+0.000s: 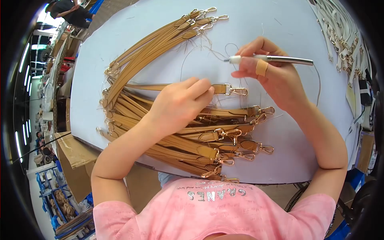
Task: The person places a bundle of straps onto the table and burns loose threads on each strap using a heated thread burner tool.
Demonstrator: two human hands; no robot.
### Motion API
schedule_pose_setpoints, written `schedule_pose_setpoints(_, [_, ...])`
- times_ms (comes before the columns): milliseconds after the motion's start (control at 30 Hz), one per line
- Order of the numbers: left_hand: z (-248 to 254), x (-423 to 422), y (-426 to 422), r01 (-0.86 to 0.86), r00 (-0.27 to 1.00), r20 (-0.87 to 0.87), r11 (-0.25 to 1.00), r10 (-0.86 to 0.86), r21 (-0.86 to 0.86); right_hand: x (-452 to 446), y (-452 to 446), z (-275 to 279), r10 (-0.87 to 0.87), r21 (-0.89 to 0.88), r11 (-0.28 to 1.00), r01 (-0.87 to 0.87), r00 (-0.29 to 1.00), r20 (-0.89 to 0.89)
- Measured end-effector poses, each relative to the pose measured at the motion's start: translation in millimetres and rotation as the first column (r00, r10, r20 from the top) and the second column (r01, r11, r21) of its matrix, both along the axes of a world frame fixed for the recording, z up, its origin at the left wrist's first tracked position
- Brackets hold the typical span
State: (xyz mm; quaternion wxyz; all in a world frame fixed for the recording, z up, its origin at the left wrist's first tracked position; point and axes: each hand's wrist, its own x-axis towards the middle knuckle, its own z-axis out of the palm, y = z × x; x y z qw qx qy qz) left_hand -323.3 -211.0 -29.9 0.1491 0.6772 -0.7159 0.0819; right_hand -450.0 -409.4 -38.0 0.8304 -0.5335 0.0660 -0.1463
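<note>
Entries as my head camera feed shows them, twelve at the top of view.

Item: blue rack (47, 190), loaded, at eight o'clock. Item: a standing person (66, 12) in dark clothing, between ten and eleven. Item: cardboard box (76, 154), between eight and nine, beside the white table (86, 80).

Item: upper strap bundle (148, 52), tan, metal clasps at both ends, curving across eleven o'clock.

Item: left hand (178, 105), near the dial's centre, fingers closed over one tan strap (219, 89); its end and gold-toned clasp (239, 91) protrude towards three. Item: lower strap pile (184, 150), tan, overlapping, at six, clasps mostly towards four.

Item: right hand (276, 76), at two o'clock, apart from the left, gripping a pen-like tool (288, 60), its tip aimed at nine and clear of the held strap. A tan adhesive strip (262, 68) wraps one digit.

Item: white straps (340, 40) with clasps, far out at two.
</note>
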Motion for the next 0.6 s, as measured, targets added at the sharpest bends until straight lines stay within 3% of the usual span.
schedule_pose_setpoints(67, [-4, -5, 3, -0.067, 0.965, -0.253, 0.997, 0.075, 0.039, -2, -5, -3, 0.067, 0.021, 0.998, -0.067, 0.997, -0.036])
schedule_pose_setpoints(100, [-3, -4, 1, -0.071, 0.964, -0.256, 0.997, 0.077, 0.035, -3, -9, -5, 0.133, 0.047, 0.99, -0.13, 0.989, -0.064])
schedule_pose_setpoints(200, [11, 2, -11, -0.117, 0.82, -0.517, 0.956, 0.245, 0.268, -4, -13, -6, 0.201, 0.091, 0.977, -0.193, 0.975, -0.095])
schedule_pose_setpoints(367, [-3, -2, -21, -0.074, 0.883, -0.448, 0.984, 0.141, 0.163, -4, -10, -3, 0.204, 0.092, 0.977, -0.193, 0.97, -0.13])
schedule_pose_setpoints(600, [-4, 11, -23, 0.039, 0.674, -0.724, 0.971, 0.15, 0.237, -5, -3, -10, 0.175, -0.104, 0.976, -0.194, 0.97, -0.17])
